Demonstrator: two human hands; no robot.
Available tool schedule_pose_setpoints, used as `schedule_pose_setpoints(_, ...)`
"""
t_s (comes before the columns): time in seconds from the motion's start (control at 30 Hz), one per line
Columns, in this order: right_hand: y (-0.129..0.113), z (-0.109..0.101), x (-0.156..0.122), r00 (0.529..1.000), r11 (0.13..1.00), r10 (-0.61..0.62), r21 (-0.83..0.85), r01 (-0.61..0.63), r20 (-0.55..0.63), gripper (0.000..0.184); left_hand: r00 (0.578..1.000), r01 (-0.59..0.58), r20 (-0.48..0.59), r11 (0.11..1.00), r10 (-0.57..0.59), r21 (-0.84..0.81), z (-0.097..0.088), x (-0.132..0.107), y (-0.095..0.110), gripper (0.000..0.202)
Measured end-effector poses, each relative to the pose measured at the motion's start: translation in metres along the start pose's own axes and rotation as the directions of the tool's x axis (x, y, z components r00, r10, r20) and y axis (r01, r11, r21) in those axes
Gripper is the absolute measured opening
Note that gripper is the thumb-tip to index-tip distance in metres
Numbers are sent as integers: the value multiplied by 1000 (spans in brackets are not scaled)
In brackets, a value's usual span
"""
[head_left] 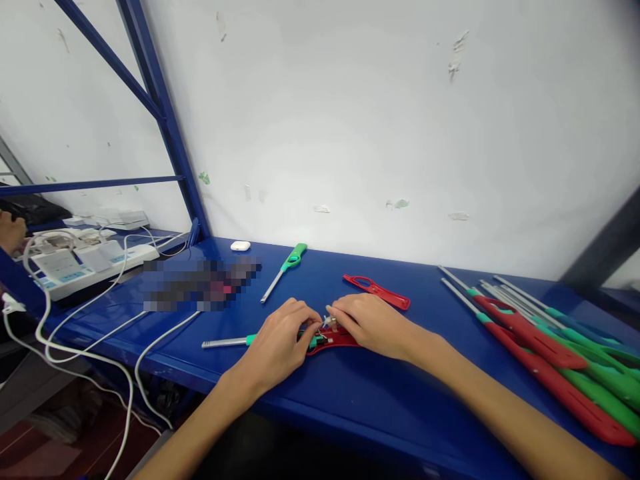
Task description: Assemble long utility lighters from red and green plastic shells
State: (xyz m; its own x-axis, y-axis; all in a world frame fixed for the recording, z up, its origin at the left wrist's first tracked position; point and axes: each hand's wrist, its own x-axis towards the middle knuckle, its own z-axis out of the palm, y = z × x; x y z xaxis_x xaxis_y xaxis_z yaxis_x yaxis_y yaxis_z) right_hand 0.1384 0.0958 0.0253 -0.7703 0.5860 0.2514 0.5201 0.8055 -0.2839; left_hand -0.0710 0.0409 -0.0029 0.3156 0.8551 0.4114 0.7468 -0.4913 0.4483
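An opened long-reach lighter lies on the blue table in front of me, its red handle shell showing small inner parts. Its metal tube and green collar point left. My left hand is closed over the collar end, thumb and forefinger pinching at the inner parts. From the right, my right hand grips the red handle, its fingertips close to a small whitish part. Both palms hide much of the lighter. Just behind my right hand rests a loose red shell half.
A green lighter lies behind my left hand, near a white earbud case. Several red, green and blue lighters are piled at right. White cables and a power strip are at left, where another person's hand shows.
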Motion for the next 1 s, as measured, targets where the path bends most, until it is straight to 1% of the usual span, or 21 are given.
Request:
schedule_pose_setpoints(0.4,-2,8,1,1000,1000,-21,-16,21,6,38,1000,-11,-9,1000,11,8,0,-2,-1,18)
schedule_pose_setpoints(0.67,1,3,1,1000,1000,4,-22,-4,13,39,999,37,-27,999,-37,1,-1,-2,0,15)
schedule_pose_setpoints(1.0,-1,7,1,998,995,-46,-92,50,44,36,1000,0,-23,1000,0,10,-2,-1,2,17)
